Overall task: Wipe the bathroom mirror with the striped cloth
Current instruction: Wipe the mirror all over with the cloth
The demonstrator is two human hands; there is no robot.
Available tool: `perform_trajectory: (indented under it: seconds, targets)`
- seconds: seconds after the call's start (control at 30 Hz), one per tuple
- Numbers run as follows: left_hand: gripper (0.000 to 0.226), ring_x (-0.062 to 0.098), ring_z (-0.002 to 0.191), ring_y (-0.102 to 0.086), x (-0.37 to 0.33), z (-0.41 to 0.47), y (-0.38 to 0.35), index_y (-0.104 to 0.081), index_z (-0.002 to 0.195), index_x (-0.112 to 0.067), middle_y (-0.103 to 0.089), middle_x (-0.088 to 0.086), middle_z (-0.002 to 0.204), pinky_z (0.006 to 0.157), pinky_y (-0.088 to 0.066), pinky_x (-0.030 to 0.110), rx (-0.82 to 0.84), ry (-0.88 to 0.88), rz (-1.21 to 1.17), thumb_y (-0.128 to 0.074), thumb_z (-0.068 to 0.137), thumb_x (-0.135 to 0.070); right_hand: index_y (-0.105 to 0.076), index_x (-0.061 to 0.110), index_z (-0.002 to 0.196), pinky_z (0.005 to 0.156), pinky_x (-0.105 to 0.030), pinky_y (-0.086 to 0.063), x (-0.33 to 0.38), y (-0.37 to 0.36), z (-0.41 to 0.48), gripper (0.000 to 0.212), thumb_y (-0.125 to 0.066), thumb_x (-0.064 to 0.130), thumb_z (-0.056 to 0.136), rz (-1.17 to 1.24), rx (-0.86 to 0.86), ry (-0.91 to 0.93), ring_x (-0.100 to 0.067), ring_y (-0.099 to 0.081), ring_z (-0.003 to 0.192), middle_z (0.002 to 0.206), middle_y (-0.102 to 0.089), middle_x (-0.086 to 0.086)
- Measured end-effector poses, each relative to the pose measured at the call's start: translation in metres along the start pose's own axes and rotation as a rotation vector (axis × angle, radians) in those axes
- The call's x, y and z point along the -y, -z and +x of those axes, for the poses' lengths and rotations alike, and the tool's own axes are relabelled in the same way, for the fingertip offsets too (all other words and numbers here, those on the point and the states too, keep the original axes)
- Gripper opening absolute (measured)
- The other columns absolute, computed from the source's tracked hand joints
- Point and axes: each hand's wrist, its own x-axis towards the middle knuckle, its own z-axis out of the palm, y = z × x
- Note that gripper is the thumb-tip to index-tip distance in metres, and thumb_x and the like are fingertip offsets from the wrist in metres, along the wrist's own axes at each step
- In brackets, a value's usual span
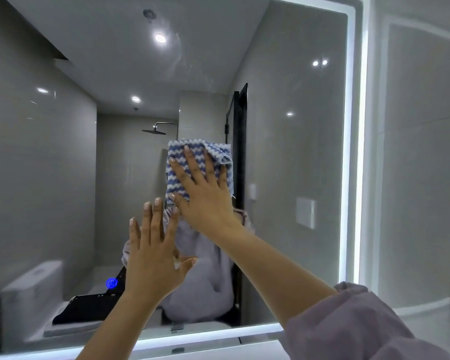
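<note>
Fingers splayed, right hand pressing upright striped cloth on mirror.

Glossy grey wall tiles on the right, ceiling spotlights glowing, black shower head behind, white toilet low left.

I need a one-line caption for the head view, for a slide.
Right hand presses the striped cloth flat against the lit mirror; left hand is spread open just below.
</note>
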Motion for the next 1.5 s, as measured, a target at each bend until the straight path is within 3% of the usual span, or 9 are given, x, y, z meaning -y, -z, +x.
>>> perform_trajectory:
  seconds: [0.13,0.33,0.53,0.67,0.9,1.0,1.1,1.37,1.5]
  targets:
    - [0.099,0.034,0.145,0.011,0.001,0.000,0.000,0.008,0.149,-0.017,0.010,0.018,0.158,0.117,0.005,0.052,-0.006,-0.005,0.016,0.003,0.074,-0.081,0.008,0.037,0.149,0.113,-0.046,0.021,-0.006,0.000,0.001,0.064,-0.027,0.052,0.098,-0.003,-0.018,0.012,-0.023,0.021,0.144,0.159,0.016,0.007]
    - [0.098,0.036,0.146,0.007,0.001,0.001,0.002,0.003,0.150,-0.016,0.005,0.021,0.158,0.116,0.001,0.054,0.006,-0.020,0.002,-0.002,0.076,-0.080,0.005,0.038,0.149,0.115,-0.048,0.016,-0.039,0.010,0.017,0.064,-0.028,0.054,0.097,-0.041,-0.088,-0.041,-0.024,0.017,0.145,0.160,0.011,0.006]
    - [0.097,0.037,0.145,0.005,0.001,0.001,0.004,-0.005,0.150,-0.016,0.001,0.023,0.157,0.116,0.002,0.053,-0.006,-0.023,-0.004,-0.003,0.077,-0.080,-0.005,0.029,0.152,0.103,-0.034,0.034,-0.120,0.032,0.013,0.066,-0.029,0.053,0.096,-0.118,-0.219,-0.288,-0.019,0.018,0.143,0.161,0.003,-0.002]
    - [0.096,0.038,0.145,0.003,0.000,0.000,0.003,-0.005,0.150,-0.015,0.001,0.024,0.157,0.116,0.002,0.053,-0.016,-0.028,0.000,-0.006,0.078,-0.079,0.008,0.036,0.150,0.107,-0.040,0.024,-0.167,0.037,0.002,0.064,-0.022,0.055,0.097,0.028,-0.140,-0.504,-0.025,0.019,0.144,0.159,0.016,0.004]
    - [0.098,0.038,0.145,0.003,0.001,0.001,0.000,-0.007,0.150,-0.014,0.001,0.024,0.157,0.116,0.000,0.054,-0.007,-0.022,0.022,-0.005,0.078,-0.080,0.012,0.034,0.149,0.103,-0.045,0.024,-0.160,0.036,0.005,0.065,-0.023,0.053,0.098,0.037,-0.124,-0.541,-0.031,0.020,0.144,0.159,0.019,0.000]
    - [0.098,0.039,0.145,0.000,0.001,0.002,0.000,-0.015,0.150,-0.012,-0.003,0.024,0.157,0.116,0.001,0.054,0.008,-0.023,0.006,-0.005,0.079,-0.079,0.009,0.025,0.151,0.107,-0.049,0.021,-0.138,0.037,0.007,0.066,-0.019,0.051,0.097,-0.016,-0.135,-0.476,-0.034,0.018,0.144,0.159,0.017,-0.007]
    - [0.099,0.040,0.145,-0.002,0.001,0.002,-0.001,-0.019,0.149,-0.011,-0.004,0.024,0.157,0.115,-0.002,0.054,0.006,-0.016,0.014,-0.004,0.079,-0.079,0.005,0.015,0.152,0.114,-0.053,0.015,-0.096,0.031,0.015,0.071,-0.019,0.050,0.096,-0.151,-0.164,-0.280,-0.033,0.017,0.144,0.158,0.012,-0.015]
    - [0.114,0.039,0.145,-0.004,0.002,0.000,-0.005,-0.002,0.151,-0.013,0.002,0.021,0.158,0.113,-0.006,0.054,-0.050,-0.031,0.031,-0.052,0.069,-0.075,0.002,0.028,0.152,0.102,-0.044,0.034,0.016,0.019,0.059,0.068,-0.031,0.050,0.098,-0.095,-0.087,0.082,-0.024,0.021,0.141,0.160,0.014,-0.002]
    - [0.123,0.040,0.144,-0.007,0.004,0.000,-0.008,0.006,0.151,-0.015,0.001,0.020,0.158,0.113,-0.007,0.054,-0.079,-0.031,0.010,-0.059,0.066,-0.074,-0.001,0.035,0.151,0.110,-0.049,0.023,0.008,0.023,0.065,0.067,-0.032,0.055,0.096,-0.114,-0.072,0.157,-0.026,0.018,0.145,0.160,0.011,0.004]
